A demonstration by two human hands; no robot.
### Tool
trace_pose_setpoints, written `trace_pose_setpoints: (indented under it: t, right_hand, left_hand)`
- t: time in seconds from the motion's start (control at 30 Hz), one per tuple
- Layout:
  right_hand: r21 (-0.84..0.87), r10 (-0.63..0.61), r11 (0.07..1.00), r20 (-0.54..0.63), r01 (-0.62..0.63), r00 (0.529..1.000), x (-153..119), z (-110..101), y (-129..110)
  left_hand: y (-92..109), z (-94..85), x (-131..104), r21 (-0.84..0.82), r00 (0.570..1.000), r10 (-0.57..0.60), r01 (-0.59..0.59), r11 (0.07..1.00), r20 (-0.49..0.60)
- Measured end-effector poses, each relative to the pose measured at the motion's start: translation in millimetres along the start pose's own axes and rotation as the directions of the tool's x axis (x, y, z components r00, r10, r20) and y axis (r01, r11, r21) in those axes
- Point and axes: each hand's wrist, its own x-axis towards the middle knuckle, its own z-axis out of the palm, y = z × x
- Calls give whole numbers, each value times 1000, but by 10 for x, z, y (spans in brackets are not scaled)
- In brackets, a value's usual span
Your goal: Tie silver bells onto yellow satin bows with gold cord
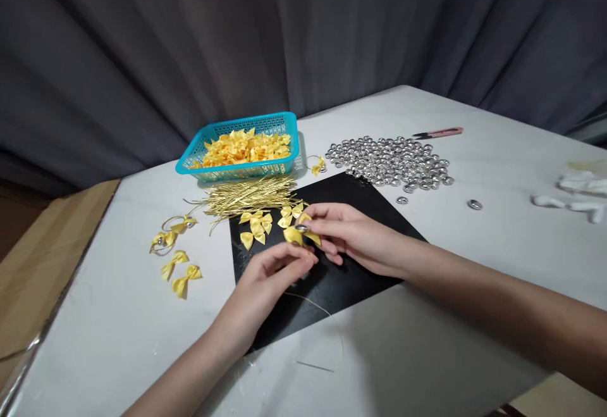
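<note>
The right hand [348, 236] has its thumb and first finger pinched around a shiny yellow cloth bow [292, 235] and a small round silver bead [301, 228], up above a flat black mat [341, 287]. The left hand [279, 271] is just below the bow, with its fingers curled and the tips close together; I can't tell if they grip the bow or only touch it. A thin pale thread [313, 302] loops below the hands, and a thin dark needle [315, 366] lies on the white desk [90, 316] in front of the mat. More yellow bows [256, 223] sit on the mat by the left hand. Behind them is a heap of shiny gold ties [251, 195], right in front of a blue plastic basket [294, 135] with lots of yellow bows inside. To the left of the mat are two plain bows [186, 280], and near them some bows with gold loops and silver beads [165, 240]. One more looped bow [318, 166] is beside the basket. A big pile of silver beads [393, 161] lies behind the mat, near pink-handled snips [444, 133].
</note>
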Motion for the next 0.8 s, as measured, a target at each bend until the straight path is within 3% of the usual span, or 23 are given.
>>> trace_pose_setpoints:
  t: [0.13,0.27,0.53,0.67,0.8]
  right_hand:
    - [-100,-9,995,60,15,998,-31,25,-25]
    - [-134,-53,989,61,60,997,-27,26,-25]
    - [-104,-55,993,60,61,997,14,-6,-19]
    - [-142,-29,989,72,39,997,17,-52,-52]
    - [-218,32,976,148,1,989,-3,-104,-144]
  left_hand:
    - [120,-105,-26,276,975,184,-144,950,-124]
    - [239,-153,-36,393,938,261,-156,906,-229]
    - [275,-235,44,272,992,104,-80,959,-74]
    - [266,-292,71,211,992,115,-102,972,-52]
    - [276,-330,60,282,989,145,-137,949,-8]
